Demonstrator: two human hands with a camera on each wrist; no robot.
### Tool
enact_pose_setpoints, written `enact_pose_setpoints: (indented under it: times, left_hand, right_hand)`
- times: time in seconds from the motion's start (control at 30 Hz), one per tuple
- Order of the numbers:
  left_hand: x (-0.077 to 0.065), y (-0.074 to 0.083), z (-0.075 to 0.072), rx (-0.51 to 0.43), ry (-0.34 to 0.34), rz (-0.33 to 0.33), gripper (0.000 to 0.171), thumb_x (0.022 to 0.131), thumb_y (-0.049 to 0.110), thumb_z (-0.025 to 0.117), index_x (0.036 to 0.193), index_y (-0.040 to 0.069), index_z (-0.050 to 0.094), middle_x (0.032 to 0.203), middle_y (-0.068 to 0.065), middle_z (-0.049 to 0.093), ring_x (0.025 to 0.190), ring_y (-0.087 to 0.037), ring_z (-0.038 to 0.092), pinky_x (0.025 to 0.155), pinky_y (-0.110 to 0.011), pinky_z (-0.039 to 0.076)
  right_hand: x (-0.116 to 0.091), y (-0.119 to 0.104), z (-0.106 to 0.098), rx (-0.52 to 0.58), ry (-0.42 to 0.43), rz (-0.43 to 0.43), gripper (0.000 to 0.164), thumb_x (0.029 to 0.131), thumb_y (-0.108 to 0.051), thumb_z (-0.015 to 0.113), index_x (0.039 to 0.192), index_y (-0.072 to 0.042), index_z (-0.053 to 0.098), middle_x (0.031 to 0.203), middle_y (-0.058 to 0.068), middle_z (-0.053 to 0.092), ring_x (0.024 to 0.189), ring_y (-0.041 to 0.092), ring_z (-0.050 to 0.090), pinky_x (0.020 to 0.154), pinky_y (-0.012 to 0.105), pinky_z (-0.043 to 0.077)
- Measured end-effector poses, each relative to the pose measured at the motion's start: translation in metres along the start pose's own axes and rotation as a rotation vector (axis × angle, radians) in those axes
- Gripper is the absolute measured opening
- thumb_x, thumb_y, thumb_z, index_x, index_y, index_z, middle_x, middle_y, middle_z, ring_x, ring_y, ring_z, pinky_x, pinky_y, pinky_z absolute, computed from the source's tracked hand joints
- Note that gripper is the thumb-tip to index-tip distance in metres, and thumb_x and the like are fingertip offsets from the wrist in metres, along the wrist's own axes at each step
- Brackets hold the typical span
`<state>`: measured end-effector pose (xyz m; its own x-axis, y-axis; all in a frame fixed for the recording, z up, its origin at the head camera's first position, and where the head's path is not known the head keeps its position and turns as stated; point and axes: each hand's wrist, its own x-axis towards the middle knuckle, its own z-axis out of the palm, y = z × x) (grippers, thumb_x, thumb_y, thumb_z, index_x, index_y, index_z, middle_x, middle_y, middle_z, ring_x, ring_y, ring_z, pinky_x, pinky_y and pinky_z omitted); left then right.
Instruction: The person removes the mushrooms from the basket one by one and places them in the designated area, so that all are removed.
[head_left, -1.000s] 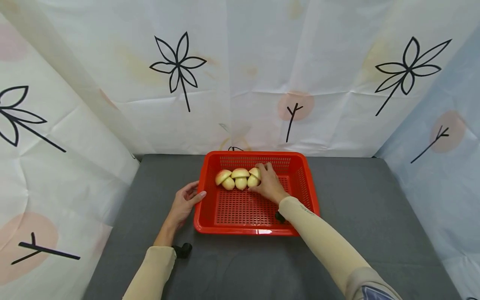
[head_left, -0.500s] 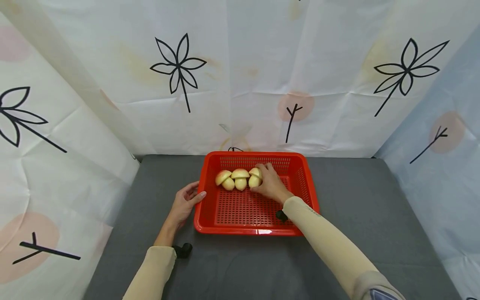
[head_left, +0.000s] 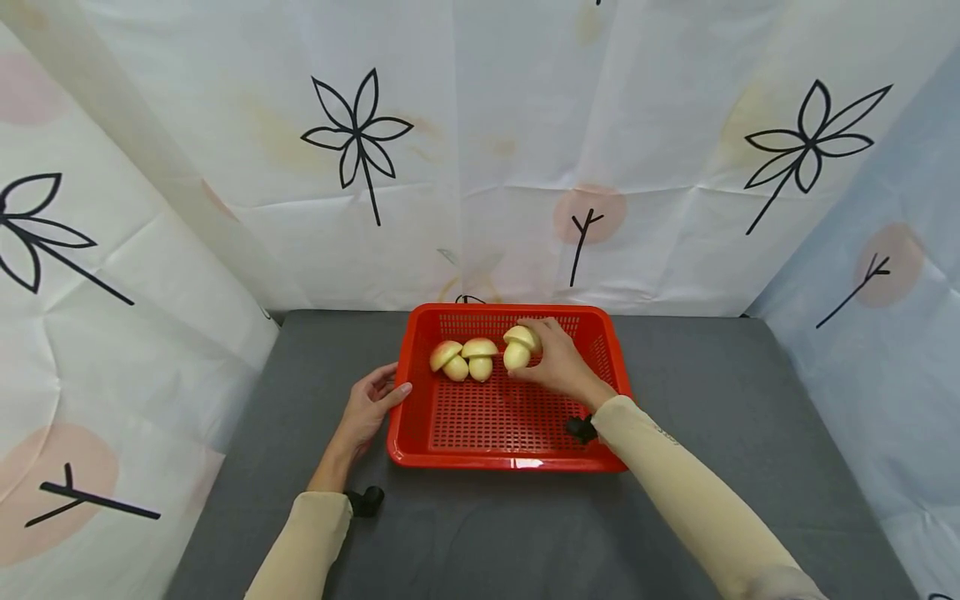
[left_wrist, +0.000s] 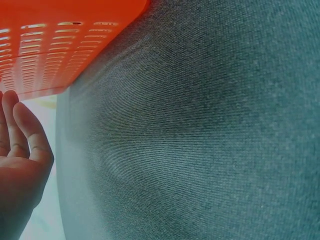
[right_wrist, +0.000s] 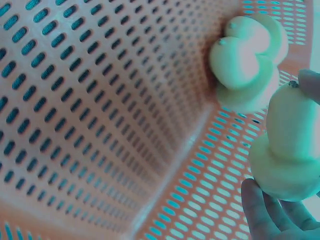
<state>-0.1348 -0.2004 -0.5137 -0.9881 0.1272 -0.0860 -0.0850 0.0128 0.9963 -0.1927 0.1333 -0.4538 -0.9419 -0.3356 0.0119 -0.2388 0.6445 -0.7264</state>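
Inside the red plastic basket (head_left: 480, 460), my right hand (head_left: 558, 358) holds a pale yellow toy mushroom (head_left: 517, 357) between thumb and fingers. The thumb is at the stem's end in the right wrist view, with the fingers (right_wrist: 260, 210) at the cap. Two more toy mushrooms lie side by side to its left, a leftmost mushroom (head_left: 450, 360) tilted and a middle mushroom (head_left: 480, 358) with a red-tinged cap. My left hand (head_left: 367, 404) is at the basket's left side, its thumb on the rim and its relaxed fingers (left_wrist: 31, 125) by the outer wall.
The basket stands near the back of a grey cloth-covered table (head_left: 697, 433). White fabric walls (head_left: 510, 150) with printed plants enclose the back and sides. A thin black cable (head_left: 469, 297) shows behind the basket. Black cameras sit at both wrists.
My right hand has drawn the held mushroom up and to the right, away from the other two. A gap now shows between them. My left hand has stayed at the rim.
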Motion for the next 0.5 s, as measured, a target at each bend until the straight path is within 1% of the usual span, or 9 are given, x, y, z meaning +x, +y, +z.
enact_pose_setpoints:
  times: [0.17,0.37,0.5]
  left_hand:
    - [0.002,-0.001,0.0,-0.01,0.0,0.004,0.054,0.099,0.011,0.068,0.147,-0.002,0.047,0.135,-0.03,0.055,0.107,-0.015,0.063,0.088,-0.026,0.056]
    - [0.001,-0.003,-0.001,-0.008,-0.006,0.013,0.054,0.099,0.011,0.067,0.147,-0.003,0.046,0.134,-0.031,0.054,0.107,-0.017,0.063,0.088,-0.026,0.056]
    - [0.001,-0.003,-0.001,-0.009,-0.008,0.006,0.054,0.1,0.012,0.067,0.148,-0.002,0.045,0.135,-0.03,0.054,0.112,-0.023,0.062,0.089,-0.026,0.056]
  right_hand:
    - [-0.009,-0.002,-0.02,0.02,0.045,-0.03,0.081,0.079,-0.022,0.089,0.148,-0.009,0.049,0.124,0.014,0.051,0.103,0.03,0.052,0.085,0.045,0.048]
    - [-0.021,0.001,-0.047,0.037,0.13,-0.085,0.082,0.077,-0.02,0.091,0.147,-0.008,0.051,0.13,0.016,0.053,0.111,0.031,0.052,0.09,0.052,0.049]
    - [-0.031,0.006,-0.064,0.055,0.175,-0.084,0.084,0.077,-0.018,0.091,0.149,-0.006,0.048,0.133,0.019,0.051,0.114,0.034,0.051,0.094,0.055,0.048]
